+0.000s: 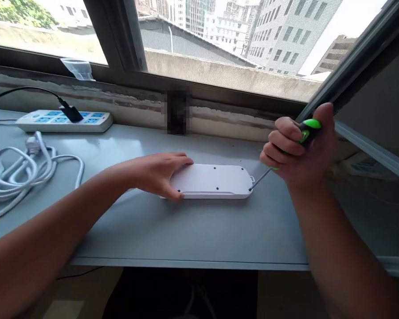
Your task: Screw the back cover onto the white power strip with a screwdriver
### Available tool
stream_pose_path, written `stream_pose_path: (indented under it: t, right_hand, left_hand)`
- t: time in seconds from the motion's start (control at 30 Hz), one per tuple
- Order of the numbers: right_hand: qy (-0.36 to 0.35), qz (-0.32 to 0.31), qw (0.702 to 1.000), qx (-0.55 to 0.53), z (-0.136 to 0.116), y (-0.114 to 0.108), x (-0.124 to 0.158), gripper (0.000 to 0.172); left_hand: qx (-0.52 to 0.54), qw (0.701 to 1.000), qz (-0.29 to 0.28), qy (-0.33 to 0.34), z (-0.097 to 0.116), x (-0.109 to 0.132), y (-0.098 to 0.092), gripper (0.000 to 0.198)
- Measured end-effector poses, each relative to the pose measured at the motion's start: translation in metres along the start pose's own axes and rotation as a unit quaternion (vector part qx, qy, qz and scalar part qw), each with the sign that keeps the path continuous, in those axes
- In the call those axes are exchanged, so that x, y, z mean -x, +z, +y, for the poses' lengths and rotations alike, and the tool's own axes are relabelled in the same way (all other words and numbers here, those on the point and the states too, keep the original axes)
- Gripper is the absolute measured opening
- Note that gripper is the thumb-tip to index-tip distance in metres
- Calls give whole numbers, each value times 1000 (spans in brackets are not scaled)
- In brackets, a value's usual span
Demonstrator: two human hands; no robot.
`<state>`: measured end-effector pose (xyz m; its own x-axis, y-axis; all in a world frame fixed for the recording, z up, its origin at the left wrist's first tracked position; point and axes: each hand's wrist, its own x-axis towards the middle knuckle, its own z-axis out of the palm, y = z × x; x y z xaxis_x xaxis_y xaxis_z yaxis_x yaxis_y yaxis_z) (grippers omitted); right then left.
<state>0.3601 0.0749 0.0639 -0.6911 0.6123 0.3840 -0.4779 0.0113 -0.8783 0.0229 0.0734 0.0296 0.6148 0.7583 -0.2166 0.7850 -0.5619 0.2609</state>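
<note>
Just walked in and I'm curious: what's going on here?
A person is working on a flat white casing lying on a desk. The left hand holds its left end, and the right hand grips a green-and-black screwdriver, its tip at the casing's near right corner. Dark screw heads show on the upper face. A power strip stands farther back on the left.

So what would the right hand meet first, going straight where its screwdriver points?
Probably the white case, at the near corner of its right end: the screwdriver in the right hand seems to touch there, though depth leaves exact contact uncertain.
</note>
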Motion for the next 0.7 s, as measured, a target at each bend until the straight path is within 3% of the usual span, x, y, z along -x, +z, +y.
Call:
stream_pose_path:
  t: [0.17, 0.3, 0.43, 0.7]
  right_hand:
    - [-33, 103, 993, -41, 9, 2, -3, 34]
    - [-30, 113, 992, -41, 10, 8, -1, 34]
    - [-11, 111, 993, -48, 8, 4, 2, 37]
    - [-64, 209, 976, 22, 14, 12, -4, 39]
  left_hand:
    - [-6, 997, -32, -68, -2, 9, -7, 100]
    - [0, 1000, 5, -10, 11, 6, 5, 109]
    - [-2, 999, 34, 15, 26, 0, 18, 104]
    - [-13, 997, 67, 43, 25, -8, 31, 94]
